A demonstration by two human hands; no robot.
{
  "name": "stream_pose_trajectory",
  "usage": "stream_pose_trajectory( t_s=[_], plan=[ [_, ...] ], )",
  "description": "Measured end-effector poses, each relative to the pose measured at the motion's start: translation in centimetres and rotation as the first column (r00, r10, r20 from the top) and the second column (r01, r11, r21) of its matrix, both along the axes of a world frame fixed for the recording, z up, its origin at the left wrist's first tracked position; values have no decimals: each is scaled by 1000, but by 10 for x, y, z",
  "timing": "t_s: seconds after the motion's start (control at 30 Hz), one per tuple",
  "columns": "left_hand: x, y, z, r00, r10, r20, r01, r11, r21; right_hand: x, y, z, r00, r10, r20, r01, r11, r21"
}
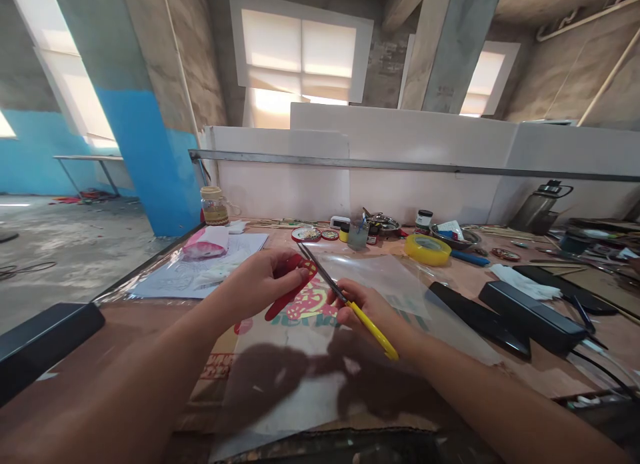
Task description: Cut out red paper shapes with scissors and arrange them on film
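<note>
Pinched in my left hand (267, 281) is a red cut piece (286, 297) with yellow patterning near its upper end. Yellow-handled scissors (373, 331) are in my right hand (367, 311), their blades pointing up and left, beside the upper end of the red piece. Whether the blades touch it I cannot tell. Below both hands, a translucent sheet (280, 397) lies on the table over a printed pink, yellow and green design (313, 303).
Papers (175, 271) and a jar (215, 207) stand at the left. Yellow tape (427, 249), small containers and a blue tool (470, 258) lie beyond my hands. A black box (533, 316) with a cable, a white cloth (525, 282) and a bottle (535, 207) are at the right.
</note>
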State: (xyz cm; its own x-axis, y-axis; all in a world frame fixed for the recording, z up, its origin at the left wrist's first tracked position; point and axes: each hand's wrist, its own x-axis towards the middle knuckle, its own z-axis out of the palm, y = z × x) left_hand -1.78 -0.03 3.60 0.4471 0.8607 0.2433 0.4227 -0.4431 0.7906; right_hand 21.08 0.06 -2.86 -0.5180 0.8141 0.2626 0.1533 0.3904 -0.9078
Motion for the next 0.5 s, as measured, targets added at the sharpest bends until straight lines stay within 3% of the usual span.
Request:
stream_pose_trajectory(
  t_s=[0.1,0.17,0.3,0.4,0.5],
  plan=[
    [-8,4,5,998,16,63,-12,998,-61,1,1,0,1000,19,-10,-19,1000,-9],
    [-13,7,10,976,59,209,-29,989,-142,1,0,1,999,15,-28,-15,1000,11],
    [-14,9,12,858,129,497,27,955,-295,-3,-6,1,991,1,-137,-3,1000,-17],
    [-2,6,0,863,57,502,32,986,-166,-6,-10,0,977,-40,-212,27,998,-62],
    [14,1,-17,941,-6,337,9,1000,-8,-8,-8,-4,969,-60,-238,50,998,-48]
  ],
)
